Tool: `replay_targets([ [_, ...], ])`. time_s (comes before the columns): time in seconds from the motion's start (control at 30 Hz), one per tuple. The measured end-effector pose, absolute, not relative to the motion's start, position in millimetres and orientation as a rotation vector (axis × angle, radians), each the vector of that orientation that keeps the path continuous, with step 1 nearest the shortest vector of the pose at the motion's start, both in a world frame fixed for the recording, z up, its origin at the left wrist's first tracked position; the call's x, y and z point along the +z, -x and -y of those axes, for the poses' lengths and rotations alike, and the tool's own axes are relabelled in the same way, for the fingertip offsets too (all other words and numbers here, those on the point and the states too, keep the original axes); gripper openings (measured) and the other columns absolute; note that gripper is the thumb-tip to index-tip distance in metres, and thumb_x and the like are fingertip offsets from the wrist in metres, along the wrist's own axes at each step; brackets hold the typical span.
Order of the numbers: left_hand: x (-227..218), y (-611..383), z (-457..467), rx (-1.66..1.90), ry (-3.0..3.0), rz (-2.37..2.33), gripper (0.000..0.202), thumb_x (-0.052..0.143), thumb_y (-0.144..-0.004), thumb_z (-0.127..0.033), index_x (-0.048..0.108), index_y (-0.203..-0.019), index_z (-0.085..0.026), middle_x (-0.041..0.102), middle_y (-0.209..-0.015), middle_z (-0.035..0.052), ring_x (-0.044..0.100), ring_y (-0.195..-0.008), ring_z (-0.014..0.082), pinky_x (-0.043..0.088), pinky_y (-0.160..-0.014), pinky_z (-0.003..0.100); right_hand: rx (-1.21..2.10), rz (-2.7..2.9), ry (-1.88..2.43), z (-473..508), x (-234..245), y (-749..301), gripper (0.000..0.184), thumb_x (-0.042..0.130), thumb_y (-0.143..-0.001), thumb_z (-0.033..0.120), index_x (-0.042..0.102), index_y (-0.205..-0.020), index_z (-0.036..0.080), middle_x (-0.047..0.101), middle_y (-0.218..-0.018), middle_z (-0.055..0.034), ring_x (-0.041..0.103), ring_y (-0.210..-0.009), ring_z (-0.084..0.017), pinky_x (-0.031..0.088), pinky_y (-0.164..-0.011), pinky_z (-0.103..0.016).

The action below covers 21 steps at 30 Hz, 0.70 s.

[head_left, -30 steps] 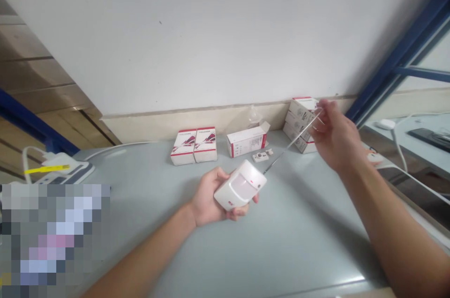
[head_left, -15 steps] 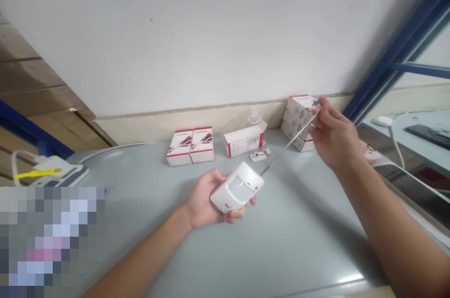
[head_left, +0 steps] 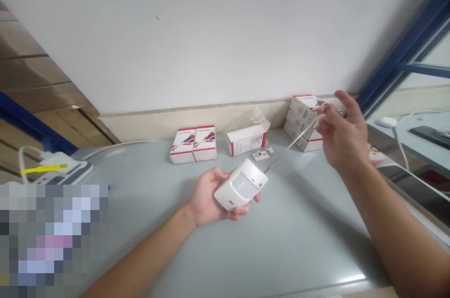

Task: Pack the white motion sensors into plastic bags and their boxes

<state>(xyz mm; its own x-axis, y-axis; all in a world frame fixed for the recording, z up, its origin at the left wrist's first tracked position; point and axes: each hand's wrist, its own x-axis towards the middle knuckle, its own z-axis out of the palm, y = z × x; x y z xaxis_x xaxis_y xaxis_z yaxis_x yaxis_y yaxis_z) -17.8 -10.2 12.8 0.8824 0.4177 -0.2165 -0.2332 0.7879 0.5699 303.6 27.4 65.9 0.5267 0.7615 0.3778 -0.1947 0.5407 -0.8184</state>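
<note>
My left hand (head_left: 207,197) is wrapped round a white motion sensor (head_left: 242,185), its curved window facing up toward me and tilted to the right. From the sensor's upper right corner a thin metal telescopic antenna (head_left: 301,136) runs up to the right; part of its middle is too faint to follow. At the antenna's far end is my right hand (head_left: 342,136), raised above the table, one finger lifted and the others curled near the rod's tip. The exact grip there is partly hidden. Behind the sensor lie a small white bracket (head_left: 260,155) and a smaller white piece (head_left: 269,150).
Two white-and-red boxes (head_left: 194,144) lie side by side near the wall. An open box (head_left: 247,139) and stacked boxes (head_left: 298,122) stand farther right. A power strip (head_left: 66,174) with a cable is at the left. A blue frame (head_left: 397,54) rises at the right.
One finger of my right hand has lifted away from the antenna's end. The whole view has shifted slightly; my left hand keeps its hold on the sensor.
</note>
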Motion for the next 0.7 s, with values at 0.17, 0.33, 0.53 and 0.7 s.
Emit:
replay_targets([
  [0.17,11,17,11,0.393,-0.556,-0.31,0.058,0.055,-0.079,-0.044,0.061,-0.127,-0.012,0.071,-0.105,0.0203,0.06,-0.062,0.022,0.027,-0.056,0.029,0.619,0.806,0.814,-28,65,-306,0.044,0.092,-0.076,0.029,0.072,-0.115,0.033,0.073,-0.082,0.0006,0.04,-0.055,-0.012,0.03,-0.051,-0.027],
  [0.33,13,17,13,0.423,-0.553,-0.377,0.051,0.052,-0.085,-0.044,0.057,-0.127,-0.015,0.071,-0.104,0.0208,0.059,-0.06,0.0204,0.028,-0.056,0.029,0.628,0.806,0.813,-29,62,-307,0.037,0.09,-0.077,0.025,0.074,-0.11,0.032,0.073,-0.08,0.0,0.038,-0.055,-0.013,0.027,-0.052,-0.03],
  [0.53,16,17,15,0.462,-0.595,-0.379,0.047,0.055,-0.089,-0.047,0.059,-0.124,-0.016,0.071,-0.101,0.0183,0.058,-0.059,0.0183,0.028,-0.055,0.028,0.622,0.845,0.838,-31,57,-301,0.033,0.092,-0.075,0.032,0.076,-0.104,0.032,0.072,-0.083,0.0005,0.036,-0.054,-0.012,0.025,-0.051,-0.029],
  [0.7,11,16,15,0.523,-0.599,-0.398,0.048,0.054,-0.092,-0.048,0.063,-0.124,-0.014,0.071,-0.101,0.0185,0.058,-0.057,0.0179,0.028,-0.053,0.028,0.615,0.933,0.905,-30,47,-278,0.032,0.089,-0.078,0.05,0.075,-0.093,0.026,0.068,-0.08,0.0,0.034,-0.052,-0.009,0.025,-0.048,-0.027],
])
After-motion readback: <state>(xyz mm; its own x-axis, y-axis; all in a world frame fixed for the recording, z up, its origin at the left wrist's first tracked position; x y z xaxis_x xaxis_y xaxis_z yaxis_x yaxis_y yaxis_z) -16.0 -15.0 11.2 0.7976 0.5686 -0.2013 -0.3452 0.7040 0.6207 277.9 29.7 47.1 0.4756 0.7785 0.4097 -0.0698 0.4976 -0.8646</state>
